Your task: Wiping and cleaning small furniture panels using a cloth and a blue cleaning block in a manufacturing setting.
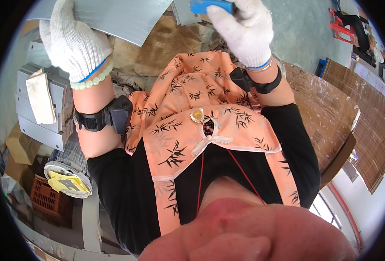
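Left hand [76, 45], grip unclear, touches grey panel's [123, 19] edge; right hand [247, 32] clasps blue block [200, 7]

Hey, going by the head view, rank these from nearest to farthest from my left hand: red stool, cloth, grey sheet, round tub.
From your left hand:
1. Grey sheet: touching the hand, at the top.
2. Cloth: left side, a little below the hand.
3. Round tub: lower left.
4. Red stool: far across, upper right.
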A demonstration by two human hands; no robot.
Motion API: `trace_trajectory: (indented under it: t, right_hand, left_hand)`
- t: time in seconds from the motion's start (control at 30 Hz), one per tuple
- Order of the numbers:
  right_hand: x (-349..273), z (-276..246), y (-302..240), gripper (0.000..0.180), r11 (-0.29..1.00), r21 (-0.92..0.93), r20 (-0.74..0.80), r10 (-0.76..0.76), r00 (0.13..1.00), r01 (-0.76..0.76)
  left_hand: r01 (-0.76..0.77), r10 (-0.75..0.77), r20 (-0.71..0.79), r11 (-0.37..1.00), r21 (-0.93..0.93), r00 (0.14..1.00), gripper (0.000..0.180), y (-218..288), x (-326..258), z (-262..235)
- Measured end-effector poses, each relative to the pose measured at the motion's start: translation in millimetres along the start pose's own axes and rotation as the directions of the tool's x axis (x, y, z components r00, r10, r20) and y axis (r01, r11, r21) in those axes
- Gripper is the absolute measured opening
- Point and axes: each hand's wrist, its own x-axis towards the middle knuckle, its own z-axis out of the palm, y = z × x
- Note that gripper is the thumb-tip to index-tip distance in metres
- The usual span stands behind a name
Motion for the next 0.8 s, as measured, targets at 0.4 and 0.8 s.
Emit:
trace_trajectory:
  t: [0.4, 0.8]
  right_hand:
    - [2, 10, -9, 0.034, 0.972, -0.102, -0.007, -0.212, 0.977, 0.210]
    - [0, 12, -10, 0.037, 0.972, -0.131, 0.009, -0.195, 0.981, 0.194]
  left_hand:
    - [-0.251, 0.268, 0.311, 0.963, -0.096, 0.912, 0.036, 17, -44, 18]
    - [-0.301, 0.302, 0.342, 0.952, -0.058, 0.890, 0.037, 15, -39, 8]
